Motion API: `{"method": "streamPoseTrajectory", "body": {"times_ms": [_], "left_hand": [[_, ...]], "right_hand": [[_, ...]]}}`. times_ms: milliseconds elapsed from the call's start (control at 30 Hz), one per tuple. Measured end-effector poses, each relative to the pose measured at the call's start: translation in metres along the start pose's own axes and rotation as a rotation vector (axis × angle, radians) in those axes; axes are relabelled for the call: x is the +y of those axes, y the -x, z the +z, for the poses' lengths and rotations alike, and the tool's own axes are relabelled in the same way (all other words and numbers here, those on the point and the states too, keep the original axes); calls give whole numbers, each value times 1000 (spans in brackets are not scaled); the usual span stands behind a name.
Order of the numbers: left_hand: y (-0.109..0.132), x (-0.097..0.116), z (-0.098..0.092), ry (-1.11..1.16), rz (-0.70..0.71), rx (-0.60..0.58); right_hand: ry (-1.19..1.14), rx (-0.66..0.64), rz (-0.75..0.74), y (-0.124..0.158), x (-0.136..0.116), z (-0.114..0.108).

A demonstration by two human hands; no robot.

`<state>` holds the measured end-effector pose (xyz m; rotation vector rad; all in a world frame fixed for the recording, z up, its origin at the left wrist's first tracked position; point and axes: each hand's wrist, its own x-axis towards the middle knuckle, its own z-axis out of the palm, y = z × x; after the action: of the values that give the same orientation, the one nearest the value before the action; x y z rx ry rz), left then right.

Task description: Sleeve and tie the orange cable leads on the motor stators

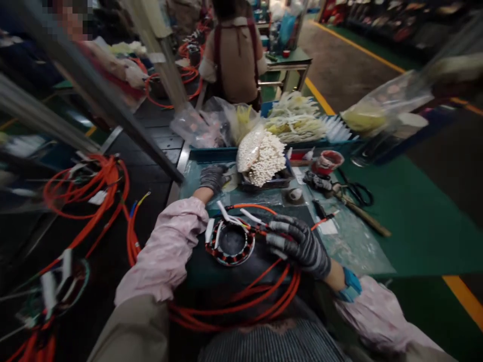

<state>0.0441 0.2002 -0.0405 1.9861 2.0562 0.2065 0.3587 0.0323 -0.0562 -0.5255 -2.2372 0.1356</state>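
Note:
A ring-shaped wound coil (230, 244) with black and orange segments and white sleeves lies on the bench in front of me. My right hand (298, 244), in a grey striped glove, is closed round the wires (260, 230) at the coil's right side. Orange cable (241, 301) loops from there below the coil, near my lap. Beyond the coil, my left hand (213, 179), also gloved, reaches over the bench beside a pale, flat piece (231, 180). Its fingers look stretched out and slightly apart; the tips are blurred. White sleeves (252, 217) stick out between the coil and my right hand.
A bundle of thin white tubes (264, 158) sits in a dark tray. Behind it lie yellowish sleeves (294, 118). Scissors (358, 193), a wooden-handled tool (362, 216) and a red cup (331, 161) stand right. A metal post (124, 115) rises left, near orange cable coils (90, 191). A co-worker (237, 60) sits ahead.

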Motion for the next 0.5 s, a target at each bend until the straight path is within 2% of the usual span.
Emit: {"method": "streamPoseTrajectory", "body": {"times_ms": [67, 100, 200, 267, 333, 400, 500], "left_hand": [[-6, 2, 2, -56, -1, -28], [-7, 1, 2, -78, 6, -32], [-5, -7, -4, -116, 29, 1], [0, -12, -9, -118, 36, 38], [6, -15, -14, -103, 41, 69], [13, -19, -19, -80, 41, 97], [24, -25, -28, -49, 2, 170]], "right_hand": [[116, 90, 181, 17, 8, -20], [178, 157, 319, 27, 15, -30], [359, 366, 813, 59, 48, -59], [435, 442, 1005, 76, 74, -76], [485, 431, 1133, 87, 97, -89], [503, 337, 1277, 91, 112, -94], [475, 214, 1401, 88, 122, -88]]}}
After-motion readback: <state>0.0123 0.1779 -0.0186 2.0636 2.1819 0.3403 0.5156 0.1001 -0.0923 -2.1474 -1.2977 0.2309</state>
